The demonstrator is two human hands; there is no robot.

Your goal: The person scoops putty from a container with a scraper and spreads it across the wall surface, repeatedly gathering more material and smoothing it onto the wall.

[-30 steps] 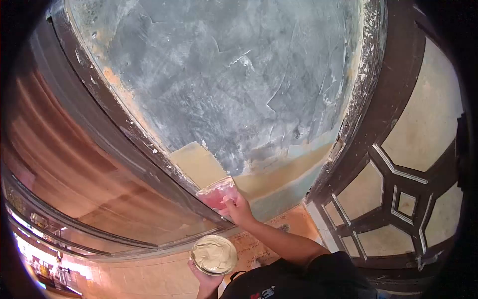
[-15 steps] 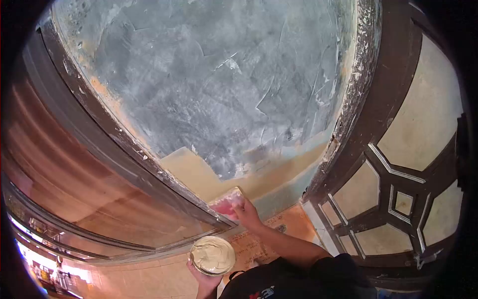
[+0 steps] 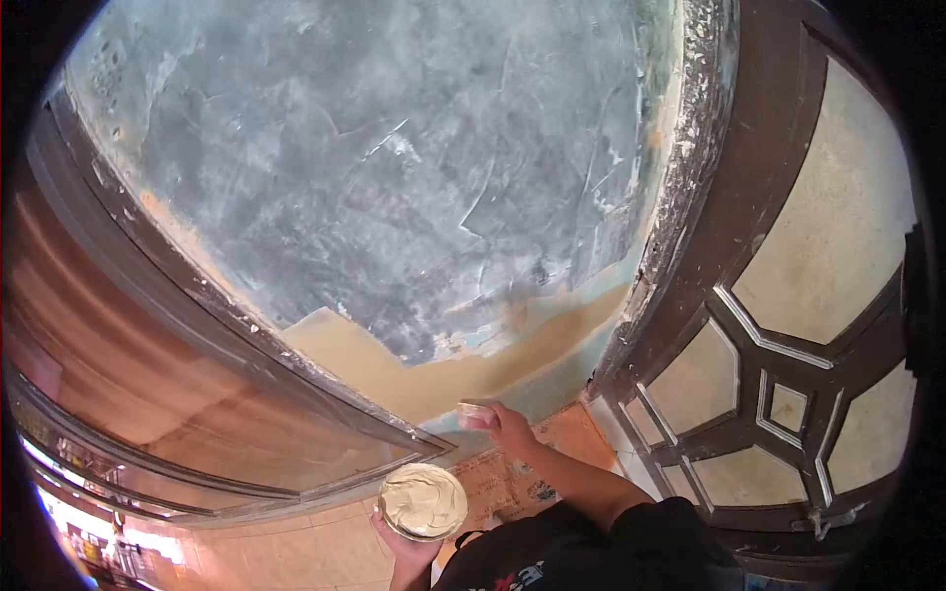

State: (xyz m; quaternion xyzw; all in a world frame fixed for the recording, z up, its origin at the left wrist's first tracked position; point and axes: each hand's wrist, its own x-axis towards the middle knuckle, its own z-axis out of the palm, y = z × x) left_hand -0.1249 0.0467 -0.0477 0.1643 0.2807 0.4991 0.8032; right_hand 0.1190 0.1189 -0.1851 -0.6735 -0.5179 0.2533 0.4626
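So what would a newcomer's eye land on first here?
Probably the big grey, roughly skimmed wall panel filling the upper middle, with a fresh tan band of putty along its bottom edge. Below it, the right hand holds a pink scraper near the wall's base, and the left hand holds a round tub of cream putty.

printed paper (image 3: 512,480) on orange floor (image 3: 296,552)
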